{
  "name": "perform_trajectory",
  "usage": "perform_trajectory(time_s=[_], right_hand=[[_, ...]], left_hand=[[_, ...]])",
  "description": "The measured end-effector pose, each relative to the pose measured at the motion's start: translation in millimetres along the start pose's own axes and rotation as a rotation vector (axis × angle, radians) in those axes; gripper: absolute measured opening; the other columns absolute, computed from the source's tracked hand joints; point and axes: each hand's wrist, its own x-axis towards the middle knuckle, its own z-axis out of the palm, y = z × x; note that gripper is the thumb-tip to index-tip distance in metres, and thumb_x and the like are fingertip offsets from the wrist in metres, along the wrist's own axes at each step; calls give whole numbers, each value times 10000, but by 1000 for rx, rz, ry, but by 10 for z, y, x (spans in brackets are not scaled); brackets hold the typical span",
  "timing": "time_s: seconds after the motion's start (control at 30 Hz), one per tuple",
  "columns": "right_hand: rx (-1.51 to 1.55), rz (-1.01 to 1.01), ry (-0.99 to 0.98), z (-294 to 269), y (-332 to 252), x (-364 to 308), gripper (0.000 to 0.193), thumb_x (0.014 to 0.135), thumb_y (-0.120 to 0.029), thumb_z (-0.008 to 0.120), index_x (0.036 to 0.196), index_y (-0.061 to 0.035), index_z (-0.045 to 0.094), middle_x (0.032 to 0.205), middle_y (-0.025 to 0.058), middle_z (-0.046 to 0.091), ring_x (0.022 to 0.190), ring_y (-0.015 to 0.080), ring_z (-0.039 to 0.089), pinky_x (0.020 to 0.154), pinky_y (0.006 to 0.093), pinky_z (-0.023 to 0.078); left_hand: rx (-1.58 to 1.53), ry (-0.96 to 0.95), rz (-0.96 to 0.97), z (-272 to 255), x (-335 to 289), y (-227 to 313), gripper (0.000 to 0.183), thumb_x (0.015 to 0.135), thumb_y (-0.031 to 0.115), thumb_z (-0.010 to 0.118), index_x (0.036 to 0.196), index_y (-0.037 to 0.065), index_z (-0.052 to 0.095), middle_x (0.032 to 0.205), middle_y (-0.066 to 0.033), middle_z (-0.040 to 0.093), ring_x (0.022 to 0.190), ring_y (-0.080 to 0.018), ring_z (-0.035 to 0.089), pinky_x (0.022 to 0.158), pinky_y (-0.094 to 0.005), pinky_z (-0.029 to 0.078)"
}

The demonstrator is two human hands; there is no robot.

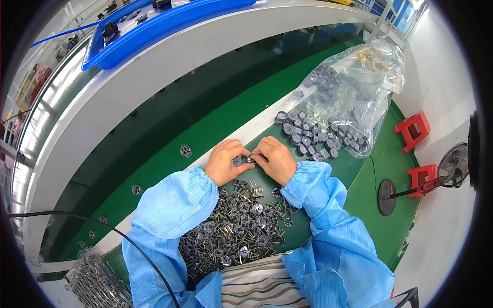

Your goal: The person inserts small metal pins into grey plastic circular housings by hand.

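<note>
My left hand (225,162) and my right hand (276,159) meet over the green worktable (298,226), thumbs and forefingers closed. Between the fingertips is a small metal-and-dark part (250,159), partly covered by both hands. A grey round cap (236,161) shows by the left hand's fingers; whether that hand holds it or it lies on the table I cannot tell. Just below my hands, and reaching toward my body, spreads a heap of small dark parts with metal pins (231,226). Beyond my right hand lie several loose grey round caps (303,134).
A clear plastic bag (367,77) with more grey caps lies at the far right. Left of the white strip (123,226), small parts (186,151) sit spaced on a green belt. A blue tray (169,25) is at the far left. Red stools (413,131) and a fan (452,167) stand right.
</note>
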Motion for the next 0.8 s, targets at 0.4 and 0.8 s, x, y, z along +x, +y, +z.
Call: perform_trajectory(time_s=[0.4, 0.8], right_hand=[[-598, 42, 309, -173, 294, 139, 410, 838, -56, 734, 1229, -28, 614, 1273, 131, 621, 1203, 362, 562, 1012, 469, 425], [548, -86, -679, -321, 9, 32, 182, 852, -187, 828, 957, -61, 749, 925, 71, 684, 871, 228, 633, 755, 349, 512]], left_hand=[[-27, -19, -50, -92, 45, 109, 327, 726, 166, 899, 994, 84, 731, 773, -30, 554, 707, -182, 547, 681, -332, 451], [448, 191, -396, -527, 79, -272, 349, 799, 194, 838, 1108, 104, 702, 1072, -117, 599, 1052, -305, 591, 879, -418, 492]])
